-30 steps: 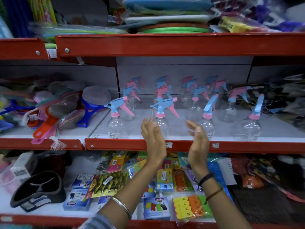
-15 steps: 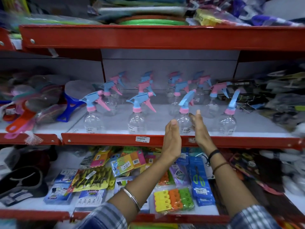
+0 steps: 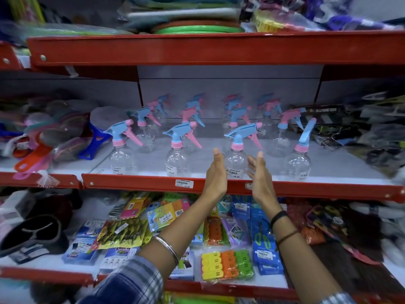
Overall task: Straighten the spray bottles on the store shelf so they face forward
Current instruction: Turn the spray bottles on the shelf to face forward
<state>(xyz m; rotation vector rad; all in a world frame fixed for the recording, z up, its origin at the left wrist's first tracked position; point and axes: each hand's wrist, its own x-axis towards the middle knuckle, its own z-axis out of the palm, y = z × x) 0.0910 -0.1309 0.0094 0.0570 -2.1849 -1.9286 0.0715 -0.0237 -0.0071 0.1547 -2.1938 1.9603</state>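
Note:
Several clear spray bottles with blue and pink trigger heads stand in rows on the middle red shelf. In the front row, the third bottle has its blue nozzle pointing left. My left hand and my right hand are raised flat on either side of it, palms facing each other, a small gap from the bottle, holding nothing. The far-right front bottle has its head turned differently from the others. The two left front bottles point left.
The red upper shelf overhangs the bottles. Brushes and scrubbers crowd the left of the middle shelf; dark packaged goods lie at its right. Packets and colourful clips fill the lower shelf beneath my forearms.
My hands moved right from the second front bottle to the third. That bottle's nozzle has turned to point left. The view has shifted right.

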